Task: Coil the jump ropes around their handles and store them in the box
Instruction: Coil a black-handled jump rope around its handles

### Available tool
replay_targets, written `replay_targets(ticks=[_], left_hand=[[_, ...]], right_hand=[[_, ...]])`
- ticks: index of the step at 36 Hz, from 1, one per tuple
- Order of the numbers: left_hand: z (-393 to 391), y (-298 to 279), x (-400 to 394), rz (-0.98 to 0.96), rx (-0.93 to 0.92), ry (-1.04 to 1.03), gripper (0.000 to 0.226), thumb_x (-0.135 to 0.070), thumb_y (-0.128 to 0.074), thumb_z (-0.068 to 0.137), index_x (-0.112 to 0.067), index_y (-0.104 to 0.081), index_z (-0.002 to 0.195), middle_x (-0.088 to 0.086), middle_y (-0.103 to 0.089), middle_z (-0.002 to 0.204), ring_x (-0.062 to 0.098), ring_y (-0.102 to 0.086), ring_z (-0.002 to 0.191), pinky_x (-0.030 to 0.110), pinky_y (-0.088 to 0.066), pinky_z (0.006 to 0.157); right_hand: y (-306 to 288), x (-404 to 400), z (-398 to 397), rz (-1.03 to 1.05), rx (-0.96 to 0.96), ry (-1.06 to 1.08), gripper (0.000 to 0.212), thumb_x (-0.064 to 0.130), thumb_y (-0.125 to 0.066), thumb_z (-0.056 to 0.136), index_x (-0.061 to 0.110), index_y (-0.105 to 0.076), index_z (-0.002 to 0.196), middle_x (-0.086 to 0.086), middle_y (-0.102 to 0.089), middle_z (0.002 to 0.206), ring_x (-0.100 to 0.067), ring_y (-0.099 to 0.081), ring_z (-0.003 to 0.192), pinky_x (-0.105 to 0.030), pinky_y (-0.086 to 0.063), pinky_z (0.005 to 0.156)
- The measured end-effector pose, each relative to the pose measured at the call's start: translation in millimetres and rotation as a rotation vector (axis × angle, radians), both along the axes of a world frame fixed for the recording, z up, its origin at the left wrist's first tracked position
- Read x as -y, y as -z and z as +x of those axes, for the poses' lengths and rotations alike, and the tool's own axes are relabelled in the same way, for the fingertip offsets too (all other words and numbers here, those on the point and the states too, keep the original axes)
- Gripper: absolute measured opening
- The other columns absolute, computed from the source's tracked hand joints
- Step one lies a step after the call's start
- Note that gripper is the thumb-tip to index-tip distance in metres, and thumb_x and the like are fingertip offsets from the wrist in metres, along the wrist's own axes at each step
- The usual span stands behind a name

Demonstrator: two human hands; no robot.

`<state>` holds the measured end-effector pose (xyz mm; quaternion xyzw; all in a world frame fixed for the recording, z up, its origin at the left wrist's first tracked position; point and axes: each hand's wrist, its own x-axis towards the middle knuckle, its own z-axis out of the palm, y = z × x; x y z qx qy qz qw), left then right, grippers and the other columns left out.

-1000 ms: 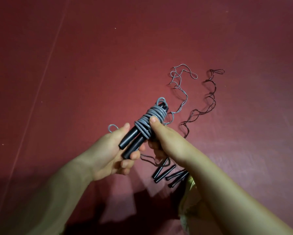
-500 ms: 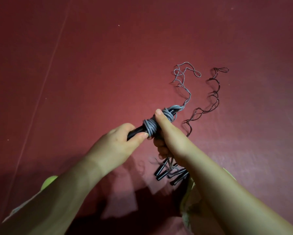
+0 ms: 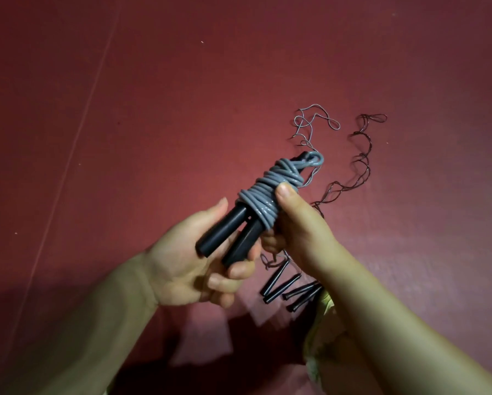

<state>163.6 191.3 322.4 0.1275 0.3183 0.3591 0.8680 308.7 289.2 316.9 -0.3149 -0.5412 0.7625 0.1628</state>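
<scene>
From my head camera, my left hand (image 3: 190,260) cradles the two black cylindrical handles (image 3: 229,236), fingers curled under them. My right hand (image 3: 299,226) grips the grey plastic jump rope coiled around those handles (image 3: 270,192), thumb pressed on the coil. On the dark red floor (image 3: 182,109) lie a loose grey rope (image 3: 310,124), a dark brown rope (image 3: 358,166) and more black handles (image 3: 284,283).

Head view, steeply down, close
</scene>
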Motion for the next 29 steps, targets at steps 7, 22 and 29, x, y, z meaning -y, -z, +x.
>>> replay_targets(ticks=[7,22,29], left_hand=[[4,1,-5,-0.067,-0.354,-0.072,0.066,-0.07,-0.024,0.082,-0.013,-0.057,0.078,0.001,-0.045,0.059,0.008,-0.023,0.041,0.028,-0.029,0.051],[5,18,-4,0.264,-1.502,-0.092,0.066,-0.072,-0.021,0.077,-0.015,-0.054,0.065,0.002,-0.056,0.067,0.031,-0.055,0.078,0.041,-0.047,0.078],[9,11,-3,0.345,-1.662,-0.12,0.053,-0.061,-0.036,0.086,-0.012,-0.037,0.068,0.003,-0.043,0.062,0.032,-0.048,0.077,0.041,-0.04,0.068]], right_hand=[[-2,-4,2,0.213,0.372,-0.055,0.059,0.056,-0.027,0.099,0.015,-0.045,0.059,0.008,-0.041,0.045,-0.012,-0.036,0.04,-0.022,-0.034,0.043],[6,1,-1,0.13,0.58,-0.065,0.066,0.076,-0.029,0.082,0.014,-0.051,0.072,0.008,-0.04,0.047,-0.01,-0.038,0.037,-0.026,-0.04,0.051],[5,1,-2,-0.107,0.452,-0.034,0.054,0.074,-0.038,0.084,0.021,-0.042,0.075,0.003,-0.02,0.062,-0.011,-0.013,0.049,-0.027,-0.009,0.05]])
